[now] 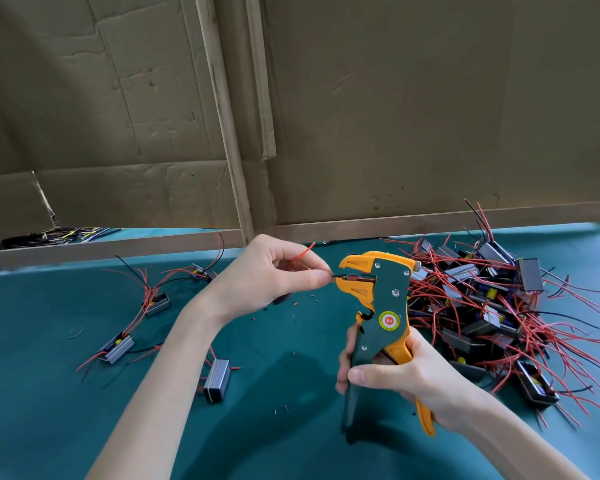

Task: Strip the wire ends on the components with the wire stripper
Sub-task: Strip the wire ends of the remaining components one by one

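over the middle of the green cloth, the right hand has the wire stripper standing upright, fingers and thumb wrapped firmly round both handles, its orange head pointing left. the left hand is up at that head, thumb and forefinger pinching a thin black wire right at the tool's mouth, and the wire's tip sits between the jaws. a red wire curls up out of the same hand. something dark pokes out from under that palm, and what it is i cannot tell. off to the right, a big heap of components lies tangled in red and black leads, just beside the stripper. over on the left, four loose components are spread well apart on the cloth, one of them near the left forearm. tiny red scraps dot the cloth below the hands. cardboard sheets stand along the far edge.
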`<state>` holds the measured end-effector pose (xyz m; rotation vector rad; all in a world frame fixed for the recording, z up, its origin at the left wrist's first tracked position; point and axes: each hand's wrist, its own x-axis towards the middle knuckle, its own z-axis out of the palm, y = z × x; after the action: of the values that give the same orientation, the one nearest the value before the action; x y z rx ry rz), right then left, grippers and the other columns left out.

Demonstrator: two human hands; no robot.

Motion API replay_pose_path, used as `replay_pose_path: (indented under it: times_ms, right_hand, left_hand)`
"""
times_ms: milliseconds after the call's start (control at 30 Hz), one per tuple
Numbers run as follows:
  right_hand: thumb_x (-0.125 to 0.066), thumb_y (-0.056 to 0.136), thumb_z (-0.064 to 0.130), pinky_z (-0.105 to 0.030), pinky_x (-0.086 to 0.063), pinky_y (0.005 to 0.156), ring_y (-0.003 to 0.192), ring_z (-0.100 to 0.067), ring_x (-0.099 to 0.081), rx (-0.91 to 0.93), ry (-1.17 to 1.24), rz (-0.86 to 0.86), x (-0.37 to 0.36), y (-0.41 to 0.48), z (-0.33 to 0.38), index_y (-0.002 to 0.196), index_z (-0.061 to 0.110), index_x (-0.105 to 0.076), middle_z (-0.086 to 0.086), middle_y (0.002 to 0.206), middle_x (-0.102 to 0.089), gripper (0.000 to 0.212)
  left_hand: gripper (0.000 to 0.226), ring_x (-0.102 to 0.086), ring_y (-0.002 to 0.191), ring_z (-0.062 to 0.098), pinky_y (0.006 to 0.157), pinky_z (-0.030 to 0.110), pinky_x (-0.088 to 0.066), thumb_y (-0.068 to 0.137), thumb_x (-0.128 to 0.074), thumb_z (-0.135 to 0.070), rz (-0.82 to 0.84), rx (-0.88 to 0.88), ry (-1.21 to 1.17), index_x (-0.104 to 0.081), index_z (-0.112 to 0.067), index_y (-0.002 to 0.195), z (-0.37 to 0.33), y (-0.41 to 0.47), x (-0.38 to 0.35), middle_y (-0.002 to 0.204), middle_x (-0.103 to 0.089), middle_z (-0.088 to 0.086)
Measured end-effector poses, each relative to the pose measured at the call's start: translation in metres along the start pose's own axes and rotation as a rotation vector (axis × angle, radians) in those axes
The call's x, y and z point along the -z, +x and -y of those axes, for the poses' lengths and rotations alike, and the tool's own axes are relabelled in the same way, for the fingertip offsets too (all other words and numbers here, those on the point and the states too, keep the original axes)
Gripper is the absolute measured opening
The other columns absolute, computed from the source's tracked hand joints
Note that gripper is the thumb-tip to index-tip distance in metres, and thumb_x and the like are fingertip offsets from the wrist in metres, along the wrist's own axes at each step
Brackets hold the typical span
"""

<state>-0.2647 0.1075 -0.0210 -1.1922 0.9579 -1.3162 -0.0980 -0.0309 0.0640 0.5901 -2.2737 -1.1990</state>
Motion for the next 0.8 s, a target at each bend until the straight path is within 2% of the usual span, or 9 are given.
replay_pose_path:
  times_ms: [167,267,433,533,700,800]
  right_hand:
    - [-0.079,0.071,0.015,-0.029,-0.053,0.079,0.076,-0.027,-0.068,0.001,-0.065,0.037,0.0008,-0.0005,0.0014,0.086,0.023,-0.068,-0.011,0.082,-0.07,0.02]
    - [-0.079,0.072,0.017,-0.029,-0.052,0.08,0.076,-0.026,-0.068,-0.002,-0.096,0.045,0.0006,-0.0005,0.002,0.085,0.026,-0.068,-0.009,0.082,-0.07,0.019]
    - [-0.077,0.075,0.008,-0.028,-0.052,0.076,0.073,-0.027,-0.068,-0.007,-0.123,0.049,0.0021,-0.0009,0.0016,0.084,0.019,-0.066,-0.01,0.079,-0.068,0.018]
    - [-0.075,0.075,0.005,-0.028,-0.053,0.077,0.07,-0.027,-0.068,-0.01,-0.14,0.039,0.0032,-0.0008,0.0006,0.082,0.018,-0.066,-0.01,0.076,-0.067,0.017]
    - [-0.078,0.072,0.028,-0.023,-0.048,0.077,0.064,-0.024,-0.062,-0.007,-0.2,-0.01,0.0017,0.0001,-0.0025,0.076,0.019,-0.064,-0.015,0.067,-0.069,0.017]
    - [-0.076,0.075,0.032,-0.023,-0.047,0.077,0.059,-0.025,-0.06,-0.005,-0.206,-0.034,0.0026,0.0014,-0.0069,0.068,0.014,-0.059,-0.014,0.06,-0.065,0.025]
  left_hand:
    - [0.005,-0.04,0.046,0.003,0.044,0.015,-0.032,0.08,-0.074,-0.027,0.025,0.006,0.016,-0.077,-0.025,0.077,0.0001,-0.0015,0.0024,0.056,-0.061,-0.011]
    - [0.016,-0.039,0.046,0.005,0.044,0.016,-0.032,0.073,-0.073,-0.036,0.047,0.011,0.013,-0.077,-0.021,0.078,-0.0001,-0.002,0.0039,0.054,-0.058,-0.01]
    - [0.005,-0.04,0.051,0.008,0.046,0.018,-0.033,0.082,-0.074,-0.022,0.07,0.043,0.033,-0.078,-0.021,0.078,0.0026,-0.0031,0.0078,0.058,-0.057,-0.005]
    - [0.005,-0.039,0.053,0.009,0.047,0.017,-0.032,0.079,-0.075,-0.026,0.096,0.045,0.024,-0.078,-0.022,0.079,0.0025,-0.0029,0.0087,0.058,-0.056,-0.005]
    - [0.014,-0.039,0.054,0.008,0.048,0.017,-0.033,0.073,-0.073,-0.034,0.114,0.042,0.014,-0.078,-0.022,0.079,0.0038,-0.0021,0.0085,0.058,-0.057,-0.008]
    - [0.013,-0.038,0.054,0.01,0.048,0.019,-0.032,0.075,-0.074,-0.031,0.112,0.05,0.009,-0.078,-0.02,0.079,0.006,-0.0014,0.0082,0.057,-0.055,-0.006]
